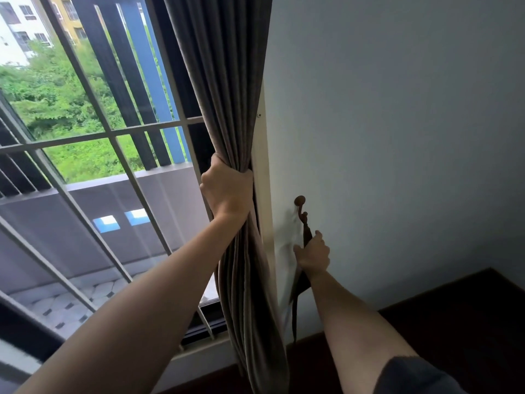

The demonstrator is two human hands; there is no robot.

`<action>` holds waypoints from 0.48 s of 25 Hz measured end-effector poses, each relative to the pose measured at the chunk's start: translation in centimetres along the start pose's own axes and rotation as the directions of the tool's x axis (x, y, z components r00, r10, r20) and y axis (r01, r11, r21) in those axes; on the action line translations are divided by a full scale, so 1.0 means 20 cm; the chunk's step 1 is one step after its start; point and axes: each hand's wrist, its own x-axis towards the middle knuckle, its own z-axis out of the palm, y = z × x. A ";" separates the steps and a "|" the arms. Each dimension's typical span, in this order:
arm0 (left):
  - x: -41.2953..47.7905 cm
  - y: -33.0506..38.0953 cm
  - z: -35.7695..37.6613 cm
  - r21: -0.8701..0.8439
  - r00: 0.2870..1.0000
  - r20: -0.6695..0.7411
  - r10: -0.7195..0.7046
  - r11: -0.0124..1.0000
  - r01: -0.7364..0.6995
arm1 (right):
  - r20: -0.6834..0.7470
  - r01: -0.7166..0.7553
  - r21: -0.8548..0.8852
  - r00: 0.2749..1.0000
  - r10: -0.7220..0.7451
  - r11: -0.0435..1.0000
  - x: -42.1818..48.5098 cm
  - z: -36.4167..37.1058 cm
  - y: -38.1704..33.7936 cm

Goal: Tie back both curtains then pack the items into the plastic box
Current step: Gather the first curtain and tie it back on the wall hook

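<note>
**Curtain bunched in one fist, tie-back in the other**

The grey curtain (227, 81) is gathered into a tight column at the right edge of the window, hard against the cream frame strip (262, 166). The left hand (227, 189) has it by the waist, fingers (245, 176) wrapped right round the folds, and the cloth flares out again below the fist.

Over on the pale wall (397, 137) sits a small brown hook (299, 200). A dark tie-back strap (306, 231) hangs from it, and the right hand (312, 254) is on that strap just below the hook, fingers (319, 237) curled in around it. The loose tail of the strap drops past the wrist towards the dark floor (468, 308).

Between frame strip and strap there is a streak of white sheer fabric (288, 251), blurred, pressed close to the wall.

Left of the curtain, pale grille bars (113, 135) cross the glass. Beyond them are a grey balcony wall (85, 211), green trees (56, 95) and buildings further off. Both forearms reach up from the bottom edge, the right one with a dark sleeve (412, 376) at the corner.
</note>
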 end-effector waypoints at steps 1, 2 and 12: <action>0.00 0.00 0.00 0.002 1.000 -0.003 -0.002 1.000 0.002 | 0.023 0.003 -0.071 1.000 -0.002 0.997 0.02 0.01 0.01; 0.01 0.00 0.00 0.002 1.000 -0.006 -0.005 1.000 0.005 | 0.023 0.022 -0.131 1.000 -0.019 0.991 0.02 0.02 0.01; 0.00 0.02 0.01 -0.052 0.999 0.039 -0.001 0.999 0.003 | 0.260 0.092 0.391 0.943 -0.206 0.916 -0.29 -0.16 0.11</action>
